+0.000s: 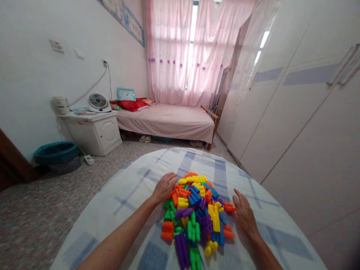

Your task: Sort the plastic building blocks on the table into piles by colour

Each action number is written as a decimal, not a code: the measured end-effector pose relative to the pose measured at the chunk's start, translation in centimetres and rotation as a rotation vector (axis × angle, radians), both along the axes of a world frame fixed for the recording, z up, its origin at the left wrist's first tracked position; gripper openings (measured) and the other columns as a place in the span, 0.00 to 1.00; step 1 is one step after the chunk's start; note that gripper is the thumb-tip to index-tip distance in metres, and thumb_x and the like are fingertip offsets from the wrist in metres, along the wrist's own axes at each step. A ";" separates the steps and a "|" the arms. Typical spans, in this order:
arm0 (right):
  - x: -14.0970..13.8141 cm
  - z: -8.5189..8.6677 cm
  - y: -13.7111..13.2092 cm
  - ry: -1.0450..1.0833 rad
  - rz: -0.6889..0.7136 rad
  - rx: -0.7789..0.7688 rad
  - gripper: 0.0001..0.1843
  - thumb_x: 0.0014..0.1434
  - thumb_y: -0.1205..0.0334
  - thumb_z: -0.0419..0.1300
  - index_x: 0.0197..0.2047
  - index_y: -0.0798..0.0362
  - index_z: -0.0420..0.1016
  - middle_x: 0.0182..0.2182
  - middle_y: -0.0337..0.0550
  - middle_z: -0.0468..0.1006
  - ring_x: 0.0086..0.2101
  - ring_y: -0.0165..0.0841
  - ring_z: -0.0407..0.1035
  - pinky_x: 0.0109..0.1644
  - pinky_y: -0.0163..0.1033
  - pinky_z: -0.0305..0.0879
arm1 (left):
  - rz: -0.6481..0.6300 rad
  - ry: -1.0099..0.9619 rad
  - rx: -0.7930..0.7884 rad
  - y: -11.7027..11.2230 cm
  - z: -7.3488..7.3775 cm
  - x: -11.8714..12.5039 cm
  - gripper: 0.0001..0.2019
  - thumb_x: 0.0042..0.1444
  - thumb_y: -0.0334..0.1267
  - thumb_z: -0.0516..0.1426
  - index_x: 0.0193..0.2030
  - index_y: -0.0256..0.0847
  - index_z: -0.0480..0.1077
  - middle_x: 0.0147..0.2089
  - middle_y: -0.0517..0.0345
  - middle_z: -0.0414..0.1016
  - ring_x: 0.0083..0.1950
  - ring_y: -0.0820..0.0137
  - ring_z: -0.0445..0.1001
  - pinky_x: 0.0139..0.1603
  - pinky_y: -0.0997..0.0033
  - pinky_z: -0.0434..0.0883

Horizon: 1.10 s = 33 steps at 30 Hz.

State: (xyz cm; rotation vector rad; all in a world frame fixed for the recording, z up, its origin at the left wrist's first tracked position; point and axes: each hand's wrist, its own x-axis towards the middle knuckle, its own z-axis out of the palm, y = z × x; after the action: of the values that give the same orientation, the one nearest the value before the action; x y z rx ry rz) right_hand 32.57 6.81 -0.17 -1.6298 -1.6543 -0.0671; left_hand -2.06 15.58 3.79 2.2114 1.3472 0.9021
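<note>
A heap of colourful plastic building pieces (194, 198) lies on the cloth-covered round table (118, 225), in orange, yellow, green, blue and purple. My left hand (164, 187) rests against the heap's upper left side, fingers stretched out beside some orange pieces (183, 192); whether it touches them I cannot tell. On the other side, my right hand (245, 213) is open with its fingers extended, close to an orange piece (230, 207) at the heap's edge. Neither hand holds anything. Nearest to me are a long purple piece (182, 251) and a green piece (195, 258).
Past the table stands a bed (168, 118) with a pink sheet. To the left are a white cabinet (109, 131) carrying a small fan (98, 101), and a teal-lined bin (57, 153). White wardrobes (309, 150) line the right side.
</note>
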 end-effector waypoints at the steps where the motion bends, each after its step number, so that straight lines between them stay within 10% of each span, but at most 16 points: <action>1: 0.8 -0.9 0.6 -0.063 0.016 0.003 0.18 0.56 0.56 0.48 0.45 0.48 0.74 0.52 0.49 0.72 0.56 0.45 0.61 0.60 0.58 0.56 | -0.045 0.003 -0.043 1.3 -0.4 0.3 0.22 0.64 0.42 0.41 0.56 0.37 0.67 0.60 0.47 0.67 0.63 0.64 0.62 0.66 0.56 0.57; 8: -0.9 -1.6 6.7 -0.217 0.235 -0.134 0.18 0.57 0.53 0.49 0.45 0.47 0.75 0.56 0.47 0.69 0.58 0.46 0.59 0.60 0.58 0.56 | -0.260 0.025 -0.203 6.6 -2.1 5.2 0.24 0.63 0.47 0.44 0.59 0.37 0.64 0.65 0.46 0.61 0.68 0.57 0.54 0.69 0.49 0.44; 18: -6.8 4.3 9.0 0.647 0.482 -0.429 0.31 0.57 0.39 0.50 0.57 0.48 0.69 0.56 0.44 0.71 0.57 0.40 0.61 0.64 0.49 0.49 | -0.456 -0.241 -0.466 6.8 -0.4 7.9 0.30 0.63 0.54 0.39 0.60 0.37 0.64 0.61 0.52 0.67 0.62 0.64 0.64 0.65 0.62 0.57; 25: -9.1 6.7 6.9 0.887 0.682 -0.452 0.28 0.62 0.45 0.45 0.57 0.52 0.68 0.52 0.46 0.73 0.54 0.39 0.65 0.59 0.48 0.58 | -0.557 -0.292 -0.424 3.7 3.5 8.0 0.25 0.64 0.50 0.40 0.57 0.41 0.67 0.52 0.59 0.75 0.53 0.66 0.70 0.59 0.64 0.63; 33: -10.4 10.3 0.2 0.455 0.704 -0.345 0.18 0.59 0.52 0.54 0.49 0.49 0.74 0.50 0.44 0.74 0.51 0.38 0.66 0.58 0.46 0.59 | -0.499 -0.192 -0.114 -4.4 6.4 4.2 0.20 0.63 0.46 0.47 0.57 0.42 0.66 0.56 0.54 0.71 0.57 0.65 0.67 0.59 0.66 0.62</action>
State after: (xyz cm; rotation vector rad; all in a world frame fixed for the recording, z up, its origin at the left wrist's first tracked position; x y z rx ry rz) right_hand 22.16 6.98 10.10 -1.0822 -1.8267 0.9142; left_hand 2.18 11.17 10.14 2.1603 0.6911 0.7971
